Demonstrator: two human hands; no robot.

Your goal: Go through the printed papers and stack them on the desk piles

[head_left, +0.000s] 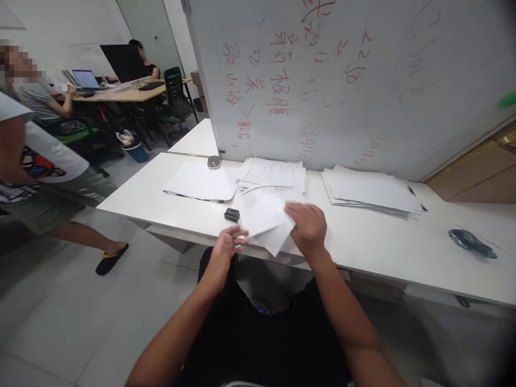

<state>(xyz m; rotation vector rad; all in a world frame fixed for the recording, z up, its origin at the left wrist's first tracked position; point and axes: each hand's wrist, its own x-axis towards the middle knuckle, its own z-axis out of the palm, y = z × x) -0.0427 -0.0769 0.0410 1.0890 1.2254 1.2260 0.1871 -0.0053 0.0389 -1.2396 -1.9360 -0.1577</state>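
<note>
A small bundle of white paper sheets (pixel 264 217) lies at the near edge of the white table (pixel 169 199). My left hand (pixel 229 244) pinches the bundle's near left corner, fingers closed around it. My right hand (pixel 307 227) rests curled over the bundle's right side, fingers pressed onto the sheets. A small black binder clip (pixel 231 215) sits on the table just left of the bundle, close to my left hand.
Three paper stacks lie further back: a left stack (pixel 201 183), a middle stack (pixel 276 174), a right stack (pixel 368 191). A whiteboard (pixel 363 80) leans behind them. A silver object (pixel 213 162) and dark cable (pixel 470 242) lie on the table. A person (pixel 44 177) walks at left.
</note>
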